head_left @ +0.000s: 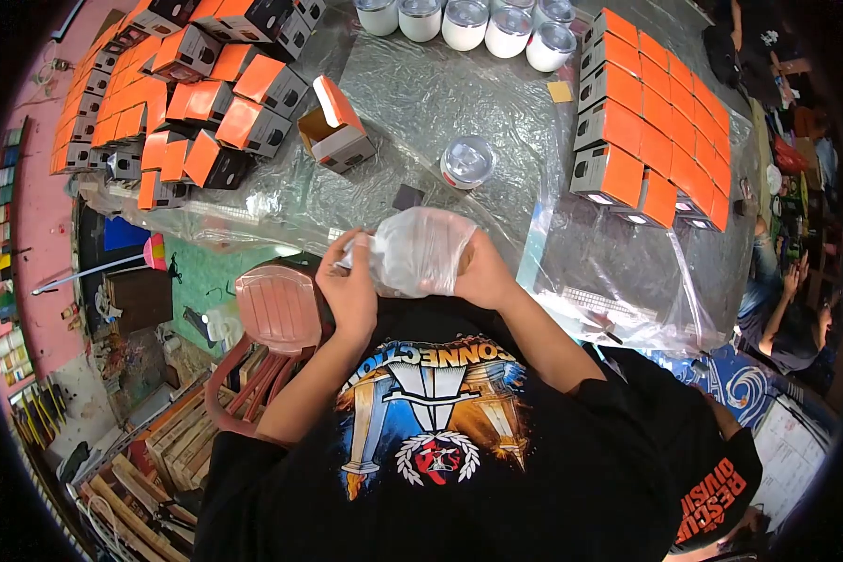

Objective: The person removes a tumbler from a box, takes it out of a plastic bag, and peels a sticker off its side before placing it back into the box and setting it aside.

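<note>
A crinkled clear plastic bag [412, 248] is held up between my hands at the near edge of the table; whatever lies inside it is too blurred by the plastic to make out. My left hand [348, 272] pinches the bag's left end between thumb and fingers. On the other side, my right hand [482, 269] grips the bag's right end, its fingers partly behind or under the film. Just beyond stands a white tumbler with a clear lid [468, 162]. An opened orange-and-grey box [339, 136] sits to its left with the flap up. A small dark square [408, 197] lies near the bag.
Several white lidded tumblers [465, 26] stand at the far edge. Orange-topped boxes are stacked at left [264, 86] and in rows at right [648, 117]. Plastic sheeting [412, 94] covers the table. A brown plastic chair [276, 307] is at my left; another person [787, 318] is far right.
</note>
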{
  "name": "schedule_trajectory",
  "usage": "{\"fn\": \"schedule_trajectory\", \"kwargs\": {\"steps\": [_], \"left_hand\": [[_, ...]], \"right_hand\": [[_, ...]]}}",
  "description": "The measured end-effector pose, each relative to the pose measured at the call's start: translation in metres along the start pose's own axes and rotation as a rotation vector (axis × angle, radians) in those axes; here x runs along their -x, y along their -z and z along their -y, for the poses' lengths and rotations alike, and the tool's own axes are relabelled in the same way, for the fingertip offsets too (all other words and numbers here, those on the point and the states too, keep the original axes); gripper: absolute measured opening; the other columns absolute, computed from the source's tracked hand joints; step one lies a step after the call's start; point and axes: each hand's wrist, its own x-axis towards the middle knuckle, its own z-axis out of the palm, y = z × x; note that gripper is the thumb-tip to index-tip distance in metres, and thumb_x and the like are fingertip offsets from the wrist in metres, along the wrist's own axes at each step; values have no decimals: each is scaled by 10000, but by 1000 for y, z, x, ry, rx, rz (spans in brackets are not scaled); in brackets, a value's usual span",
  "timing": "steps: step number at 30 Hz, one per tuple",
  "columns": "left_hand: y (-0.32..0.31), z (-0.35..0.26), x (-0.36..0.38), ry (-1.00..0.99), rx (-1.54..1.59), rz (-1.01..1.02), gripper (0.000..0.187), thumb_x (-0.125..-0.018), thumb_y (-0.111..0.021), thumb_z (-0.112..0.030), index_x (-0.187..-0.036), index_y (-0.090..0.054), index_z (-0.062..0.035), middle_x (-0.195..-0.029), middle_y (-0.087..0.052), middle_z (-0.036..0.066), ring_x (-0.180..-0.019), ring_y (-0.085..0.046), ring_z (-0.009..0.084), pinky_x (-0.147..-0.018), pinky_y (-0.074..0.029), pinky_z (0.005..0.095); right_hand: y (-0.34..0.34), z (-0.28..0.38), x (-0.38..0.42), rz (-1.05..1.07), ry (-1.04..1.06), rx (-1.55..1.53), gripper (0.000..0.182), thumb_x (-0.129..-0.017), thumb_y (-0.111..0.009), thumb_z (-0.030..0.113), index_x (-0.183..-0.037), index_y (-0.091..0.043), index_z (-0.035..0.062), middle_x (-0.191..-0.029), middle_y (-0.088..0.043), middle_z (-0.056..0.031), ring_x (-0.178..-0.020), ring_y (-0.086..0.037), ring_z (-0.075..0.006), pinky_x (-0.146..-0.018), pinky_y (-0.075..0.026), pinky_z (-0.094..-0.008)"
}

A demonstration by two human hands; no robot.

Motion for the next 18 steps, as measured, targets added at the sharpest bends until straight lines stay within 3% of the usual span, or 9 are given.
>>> {"fn": "schedule_trajectory", "kwargs": {"steps": [2, 3, 6, 9, 12, 14, 15, 17, 18], "left_hand": [[4, 9, -11, 121, 391, -88, 341, -1052, -672, -205, -1293, -647, 34, -1140, -709, 103, -986, -666, 133, -885, -542, 290], [11, 11, -17, 182, 457, -52, 403, -1069, -643, -219, -1384, -580, 26, -1227, -686, 122, -1096, -652, 168, -967, -532, 319], [20, 16, -26, 235, 603, -35, 434, -1068, -641, -221, -1420, -548, 15, -1275, -669, 135, -1162, -635, 192, -1025, -513, 347], [23, 16, -38, 208, 591, -52, 354, -1065, -642, -181, -1364, -593, 3, -1234, -696, 116, -1122, -644, 162, -1000, -514, 323], [27, 13, -50, 183, 483, -45, 373, -1056, -651, -169, -1370, -578, 18, -1259, -706, 147, -1121, -660, 175, -999, -522, 319], [28, 10, -55, 207, 490, -56, 387, -1052, -656, -172, -1375, -571, 23, -1237, -714, 147, -1101, -668, 176, -989, -529, 320], [28, 8, -56, 206, 490, -57, 387, -1052, -656, -172, -1375, -571, 23, -1237, -714, 147, -1101, -668, 176, -989, -529, 320], [29, 4, -56, 255, 492, 35, 397, -1034, -680, -154, -1372, -570, 24, -1211, -723, 146, -1095, -672, 172, -986, -531, 313], [29, 5, -56, 255, 490, 37, 397, -1034, -680, -154, -1372, -570, 24, -1211, -723, 146, -1095, -672, 172, -986, -531, 313]], "right_hand": [[8, -4, 2, -158, -24, 219, 805, -834, -851, -19, -1528, -446, 19, -1453, -590, -93, -1301, -591, -183, -1116, -473, -386], [9, -2, 3, -153, -27, 221, 805, -834, -851, -19, -1528, -446, 19, -1453, -590, -93, -1301, -591, -183, -1116, -473, -386], [11, 3, 8, -222, -56, 189, 702, -903, -784, -16, -1522, -456, 19, -1424, -610, -98, -1316, -580, -194, -1135, -453, -389], [14, 3, 10, -241, -189, 121, 650, -954, -730, 28, -1542, -452, 36, -1481, -574, -104, -1332, -585, -217, -1124, -464, -403], [21, -3, 11, -264, -191, 30, 552, -971, -706, 19, -1492, -526, 30, -1390, -648, -107, -1233, -650, -206, -1056, -513, -382], [29, -3, 11, -219, -334, 25, 448, -963, -703, -1, -1402, -619, 22, -1226, -734, -87, -1092, -709, -193, -970, -557, -363], [30, -3, 11, -219, -333, 25, 448, -963, -703, -1, -1402, -619, 22, -1226, -734, -87, -1092, -709, -193, -970, -557, -363], [31, -4, 10, -134, -187, 320, 470, -909, -791, 38, -1360, -663, 8, -1203, -762, -94, -955, -728, -164, -870, -583, -344], [28, 1, 8, -135, -186, 318, 470, -909, -791, 38, -1360, -663, 8, -1203, -762, -94, -955, -728, -164, -870, -583, -344]]}}
